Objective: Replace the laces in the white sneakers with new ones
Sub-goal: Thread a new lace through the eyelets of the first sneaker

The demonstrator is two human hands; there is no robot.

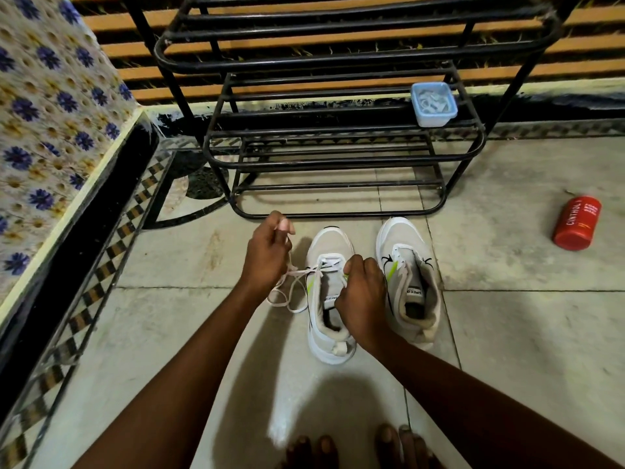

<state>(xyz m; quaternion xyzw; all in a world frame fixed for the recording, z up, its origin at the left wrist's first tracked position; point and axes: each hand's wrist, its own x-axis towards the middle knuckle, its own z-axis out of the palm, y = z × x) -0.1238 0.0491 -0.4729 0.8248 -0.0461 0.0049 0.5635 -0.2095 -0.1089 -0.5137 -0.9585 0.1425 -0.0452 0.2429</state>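
Note:
Two white sneakers stand side by side on the tiled floor, toes pointing away from me. The left sneaker (329, 245) has a white lace (287, 292) threaded through its lower eyelets, with loose loops lying on the floor to its left. My left hand (267, 252) pinches a stretch of that lace and holds it up and to the left. My right hand (363, 292) rests over the left sneaker's tongue and opening, fingers curled on the shoe's right eyelet edge. The right sneaker (406, 265) has no lace that I can see.
A black metal shoe rack (338, 147) stands just beyond the sneakers, with a light blue plastic box (434, 103) on one shelf. A red can (576, 223) lies on the floor at right. A floral-covered bed edge (50, 130) is at left. My toes (358, 448) show at the bottom.

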